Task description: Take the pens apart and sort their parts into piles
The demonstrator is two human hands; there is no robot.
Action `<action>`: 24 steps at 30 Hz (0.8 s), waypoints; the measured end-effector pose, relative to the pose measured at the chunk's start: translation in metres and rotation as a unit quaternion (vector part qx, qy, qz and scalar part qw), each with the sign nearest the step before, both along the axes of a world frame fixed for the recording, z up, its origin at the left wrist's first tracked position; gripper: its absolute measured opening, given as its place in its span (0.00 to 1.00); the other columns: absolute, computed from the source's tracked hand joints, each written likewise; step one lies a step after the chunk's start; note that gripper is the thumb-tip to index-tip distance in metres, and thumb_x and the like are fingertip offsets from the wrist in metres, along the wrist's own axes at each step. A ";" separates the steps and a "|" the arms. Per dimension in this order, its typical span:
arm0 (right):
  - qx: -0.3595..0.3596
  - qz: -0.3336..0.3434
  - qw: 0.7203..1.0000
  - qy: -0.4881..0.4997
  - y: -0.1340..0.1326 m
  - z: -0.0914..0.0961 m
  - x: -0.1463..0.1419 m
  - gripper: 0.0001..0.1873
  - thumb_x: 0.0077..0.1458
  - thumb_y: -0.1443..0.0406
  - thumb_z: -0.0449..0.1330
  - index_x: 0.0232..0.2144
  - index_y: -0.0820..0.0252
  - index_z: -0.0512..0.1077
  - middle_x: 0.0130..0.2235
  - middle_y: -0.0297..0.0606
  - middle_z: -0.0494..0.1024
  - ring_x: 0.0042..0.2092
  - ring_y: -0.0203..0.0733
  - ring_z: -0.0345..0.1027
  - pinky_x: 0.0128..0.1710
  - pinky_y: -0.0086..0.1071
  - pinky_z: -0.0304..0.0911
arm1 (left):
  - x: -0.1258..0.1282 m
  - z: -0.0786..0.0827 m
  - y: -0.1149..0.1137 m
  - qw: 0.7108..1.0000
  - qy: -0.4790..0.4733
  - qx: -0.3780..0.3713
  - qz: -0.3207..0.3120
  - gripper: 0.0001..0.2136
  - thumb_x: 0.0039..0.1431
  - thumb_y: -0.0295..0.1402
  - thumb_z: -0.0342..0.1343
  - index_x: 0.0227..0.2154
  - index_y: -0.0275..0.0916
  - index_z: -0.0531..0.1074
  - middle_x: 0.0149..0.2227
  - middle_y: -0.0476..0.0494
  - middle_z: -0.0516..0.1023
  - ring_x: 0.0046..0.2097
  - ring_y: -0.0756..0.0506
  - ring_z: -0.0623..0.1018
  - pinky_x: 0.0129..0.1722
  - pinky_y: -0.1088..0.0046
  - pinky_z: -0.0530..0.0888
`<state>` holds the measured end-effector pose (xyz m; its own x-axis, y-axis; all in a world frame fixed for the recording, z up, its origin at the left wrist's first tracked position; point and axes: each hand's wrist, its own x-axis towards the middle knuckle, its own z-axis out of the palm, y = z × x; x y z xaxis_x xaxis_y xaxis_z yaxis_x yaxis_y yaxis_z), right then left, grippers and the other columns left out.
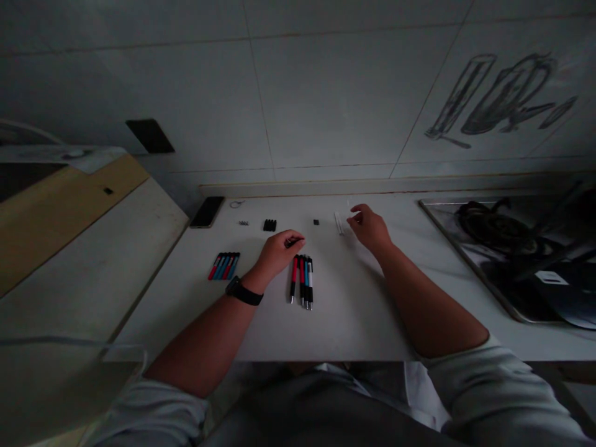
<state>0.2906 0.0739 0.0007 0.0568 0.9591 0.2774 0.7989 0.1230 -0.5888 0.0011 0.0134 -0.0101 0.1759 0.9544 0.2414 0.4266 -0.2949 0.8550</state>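
My left hand (278, 251), with a black watch on its wrist, rests on the white counter (326, 323) and pinches a small dark pen part (293, 242). Right beside it lies a row of several assembled pens (302, 279) in red, black and blue. My right hand (369, 227) hovers farther back with its fingers curled around a thin white piece from a small pile of white refills (339, 222). To the left lies a bundle of red and blue pen barrels (224, 266).
Small black parts (269, 225), a tiny black piece (316, 221) and springs (243, 222) lie near the counter's back. A dark phone (207, 212) sits at the back left corner. A gas hob (516, 248) fills the right side. A wooden board (60, 205) is at left.
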 end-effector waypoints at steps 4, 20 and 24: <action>-0.033 -0.002 0.996 -0.079 0.004 -0.015 -0.005 0.13 0.60 0.62 0.60 0.47 0.55 0.76 0.40 0.42 0.84 0.40 0.46 0.75 0.40 0.35 0.64 | 0.000 0.001 0.000 1.000 0.001 0.000 0.005 0.07 0.63 0.36 0.61 0.39 0.40 0.79 0.41 0.43 0.84 0.43 0.45 0.82 0.48 0.66 0.77; -0.073 0.051 0.981 -0.174 0.007 -0.014 0.011 0.16 0.62 0.63 0.59 0.48 0.56 0.82 0.47 0.46 0.82 0.47 0.48 0.75 0.48 0.36 0.66 | -0.002 0.002 0.001 0.999 0.000 0.028 0.016 0.07 0.63 0.36 0.61 0.39 0.40 0.79 0.41 0.44 0.84 0.44 0.45 0.82 0.49 0.66 0.77; -0.101 0.091 0.972 -0.194 0.008 -0.012 0.013 0.17 0.60 0.61 0.63 0.50 0.57 0.82 0.47 0.46 0.81 0.46 0.46 0.75 0.48 0.34 0.66 | -0.002 0.000 0.002 0.999 -0.010 0.034 0.017 0.07 0.63 0.36 0.61 0.39 0.40 0.79 0.40 0.44 0.84 0.42 0.45 0.82 0.47 0.66 0.78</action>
<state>0.3038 0.0821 -0.0113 -0.1906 0.9805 0.0484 0.9411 0.1965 -0.2752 -0.0012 0.0156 -0.0097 0.1387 0.9409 0.3089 0.4197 -0.3384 0.8422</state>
